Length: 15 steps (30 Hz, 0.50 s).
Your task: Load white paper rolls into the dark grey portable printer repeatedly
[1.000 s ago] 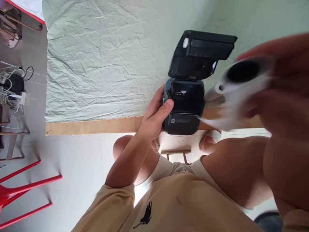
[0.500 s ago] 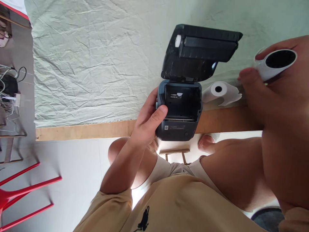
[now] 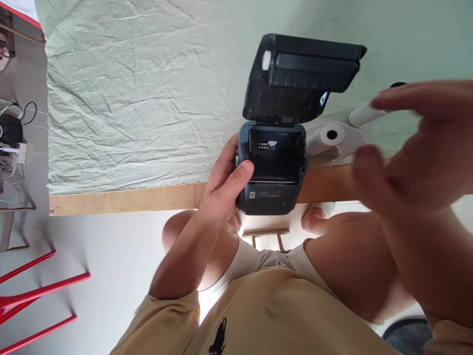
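My left hand (image 3: pixel 227 185) grips the left side of a dark label printer (image 3: pixel 275 153), its thumb on the near left edge. The printer's black lid (image 3: pixel 299 79) stands open, and its roll compartment holds no roll. My right hand (image 3: pixel 410 153) is slightly blurred, with thumb and fingers spread and nothing between them. A white paper roll (image 3: pixel 330 135) with a loose end lies just right of the printer. Beyond it, another white roll (image 3: pixel 364 114) lies on the cloth, partly hidden behind my right hand.
A pale green cloth (image 3: pixel 140 98) covers the table, whose wooden edge (image 3: pixel 129 198) runs along the near side. At the lower left is a red stool (image 3: pixel 44 287). Tangled cables (image 3: pixel 11 128) lie at the far left.
My right hand has let go of the wide-cored white roll, which now lies on the cloth, and has moved nearer and opened. My left hand keeps its hold on the printer.
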Each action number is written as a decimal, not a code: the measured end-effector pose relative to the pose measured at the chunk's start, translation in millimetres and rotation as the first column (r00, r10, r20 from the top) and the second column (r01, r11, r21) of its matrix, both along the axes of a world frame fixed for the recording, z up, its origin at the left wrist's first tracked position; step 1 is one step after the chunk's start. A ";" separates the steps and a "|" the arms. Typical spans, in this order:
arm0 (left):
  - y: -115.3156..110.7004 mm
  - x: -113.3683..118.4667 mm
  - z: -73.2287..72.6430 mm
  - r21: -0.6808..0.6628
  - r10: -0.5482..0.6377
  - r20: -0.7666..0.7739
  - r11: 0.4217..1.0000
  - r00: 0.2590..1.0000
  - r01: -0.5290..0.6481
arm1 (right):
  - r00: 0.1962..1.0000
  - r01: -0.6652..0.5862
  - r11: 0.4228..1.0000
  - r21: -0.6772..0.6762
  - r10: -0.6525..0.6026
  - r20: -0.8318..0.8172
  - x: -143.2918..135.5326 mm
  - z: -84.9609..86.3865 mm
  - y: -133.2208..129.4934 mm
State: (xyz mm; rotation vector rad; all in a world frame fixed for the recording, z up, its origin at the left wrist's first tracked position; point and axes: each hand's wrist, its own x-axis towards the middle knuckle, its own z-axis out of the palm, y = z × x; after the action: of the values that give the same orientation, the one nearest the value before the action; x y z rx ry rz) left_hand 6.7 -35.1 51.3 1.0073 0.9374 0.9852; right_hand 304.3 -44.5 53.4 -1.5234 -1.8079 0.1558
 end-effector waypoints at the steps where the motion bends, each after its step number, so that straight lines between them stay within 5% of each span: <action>1: 0.1 -0.3 -1.3 0.002 0.000 -0.007 1.000 1.000 0.000 | 0.999 -0.046 0.995 0.084 0.044 0.024 -9.5 -2.7 -1.0; 6: 0.9 -2.4 -13.3 0.091 0.020 0.032 0.996 0.999 -0.023 | 0.973 -0.095 0.975 0.200 0.048 0.225 -23.4 -20.1 12.2; 15: -1.0 3.1 -0.2 -0.009 0.037 0.037 0.999 0.999 -0.037 | 0.974 -0.226 0.973 0.048 0.224 0.040 -19.6 -5.9 11.1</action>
State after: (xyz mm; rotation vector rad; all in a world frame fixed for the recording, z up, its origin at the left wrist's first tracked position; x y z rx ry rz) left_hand 9.8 -36.0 51.1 0.9652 0.9314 1.0269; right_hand 284.7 -33.4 47.5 -1.2894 -1.9946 0.1915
